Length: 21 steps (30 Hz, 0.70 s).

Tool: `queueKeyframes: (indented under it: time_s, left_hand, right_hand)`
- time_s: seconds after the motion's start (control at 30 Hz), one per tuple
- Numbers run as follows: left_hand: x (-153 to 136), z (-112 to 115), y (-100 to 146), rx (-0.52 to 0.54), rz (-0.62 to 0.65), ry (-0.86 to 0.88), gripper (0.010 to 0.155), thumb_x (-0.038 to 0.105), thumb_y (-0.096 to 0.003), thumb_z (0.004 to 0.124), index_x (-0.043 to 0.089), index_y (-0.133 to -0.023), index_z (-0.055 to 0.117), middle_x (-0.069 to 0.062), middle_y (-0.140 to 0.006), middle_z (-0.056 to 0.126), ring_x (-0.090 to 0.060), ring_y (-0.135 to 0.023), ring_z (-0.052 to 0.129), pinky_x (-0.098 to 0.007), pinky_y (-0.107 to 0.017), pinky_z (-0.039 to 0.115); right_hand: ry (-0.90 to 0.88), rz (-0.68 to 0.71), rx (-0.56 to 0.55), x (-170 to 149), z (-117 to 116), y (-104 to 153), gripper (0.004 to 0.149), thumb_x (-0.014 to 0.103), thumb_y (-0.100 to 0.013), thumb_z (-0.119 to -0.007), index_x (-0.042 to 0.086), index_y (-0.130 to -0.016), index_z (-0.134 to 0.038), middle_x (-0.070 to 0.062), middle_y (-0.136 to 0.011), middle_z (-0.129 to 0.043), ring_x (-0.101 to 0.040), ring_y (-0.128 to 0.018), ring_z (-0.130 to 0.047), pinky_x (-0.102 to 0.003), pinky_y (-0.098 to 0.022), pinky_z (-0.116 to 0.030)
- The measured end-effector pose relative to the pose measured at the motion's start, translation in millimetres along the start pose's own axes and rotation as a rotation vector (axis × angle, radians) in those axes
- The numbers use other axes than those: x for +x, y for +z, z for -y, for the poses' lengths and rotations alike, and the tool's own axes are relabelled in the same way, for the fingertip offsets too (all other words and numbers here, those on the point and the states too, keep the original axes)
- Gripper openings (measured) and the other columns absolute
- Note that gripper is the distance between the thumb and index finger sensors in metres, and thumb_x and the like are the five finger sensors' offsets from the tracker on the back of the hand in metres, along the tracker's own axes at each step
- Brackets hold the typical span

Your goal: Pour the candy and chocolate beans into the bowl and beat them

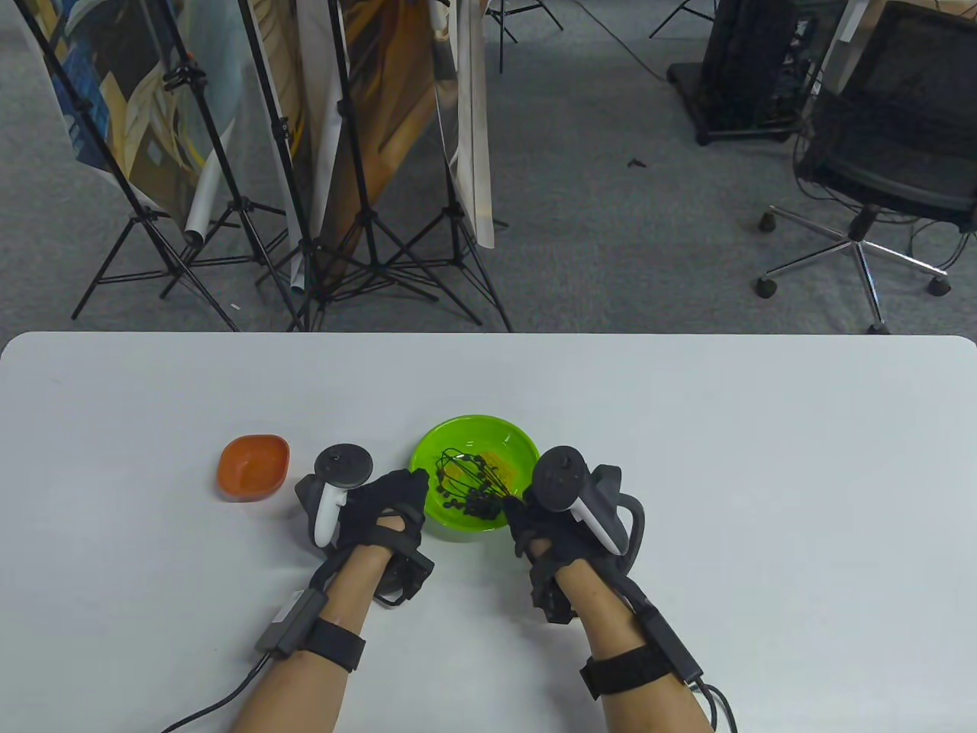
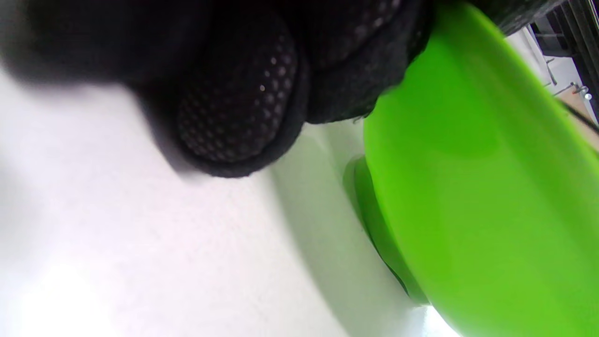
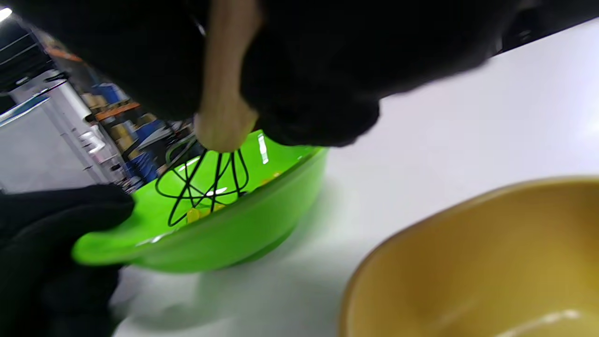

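A green bowl stands mid-table, with yellow candy and dark chocolate beans inside. A black wire whisk dips into it. My right hand grips the whisk's wooden handle at the bowl's near right side, and the wires reach down among the yellow pieces. My left hand holds the bowl's left rim. In the left wrist view its fingers lie against the outer wall of the green bowl. The right wrist view shows the left hand on the bowl's lip.
An orange dish sits left of my left hand. A yellow bowl stands close under my right wrist, hidden in the table view. Beyond the table's far edge are tripods and an office chair.
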<state>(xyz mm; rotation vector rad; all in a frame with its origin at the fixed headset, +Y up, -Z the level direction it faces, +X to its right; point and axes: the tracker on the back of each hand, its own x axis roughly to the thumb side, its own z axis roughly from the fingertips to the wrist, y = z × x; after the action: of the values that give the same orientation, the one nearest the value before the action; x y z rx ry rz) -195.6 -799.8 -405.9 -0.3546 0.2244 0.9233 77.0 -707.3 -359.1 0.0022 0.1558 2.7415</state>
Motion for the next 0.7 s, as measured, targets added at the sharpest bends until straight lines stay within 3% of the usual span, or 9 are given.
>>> queueKeyframes:
  time_s: [0.33, 0.53, 0.7]
  left_hand:
    - [3, 4, 1, -0.001, -0.005, -0.024, 0.045, 0.06, -0.0474, 0.067, 0.022, -0.063, 0.085, 0.013, -0.032, 0.099, -0.013, -0.027, 0.109, -0.027, -0.016, 0.093]
    - [2, 4, 1, -0.002, -0.006, -0.023, 0.045, 0.06, -0.0473, 0.068, 0.022, -0.063, 0.085, 0.013, -0.032, 0.099, -0.013, -0.027, 0.109, -0.027, -0.016, 0.093]
    - [2, 4, 0, -0.008, -0.004, -0.025, 0.044, 0.059, -0.0472, 0.069, 0.022, -0.063, 0.085, 0.013, -0.032, 0.099, -0.013, -0.027, 0.109, -0.027, -0.016, 0.093]
  right_hand:
    - [0.141, 0.029, 0.079, -5, 28, 15, 0.053, 0.05, -0.045, -0.088, 0.008, -0.077, -0.095, -0.014, -0.04, -0.103, -0.021, -0.002, -0.094, -0.039, 0.004, -0.086]
    - [0.245, -0.021, 0.011, -10, 48, 14, 0.053, 0.05, -0.044, -0.09, 0.008, -0.077, -0.095, -0.014, -0.041, -0.103, -0.022, -0.003, -0.094, -0.039, 0.002, -0.086]
    - [0.238, -0.071, -0.026, -17, 45, 7, 0.054, 0.05, -0.045, -0.088, 0.008, -0.077, -0.094, -0.013, -0.041, -0.102, -0.021, -0.003, -0.094, -0.039, 0.002, -0.086]
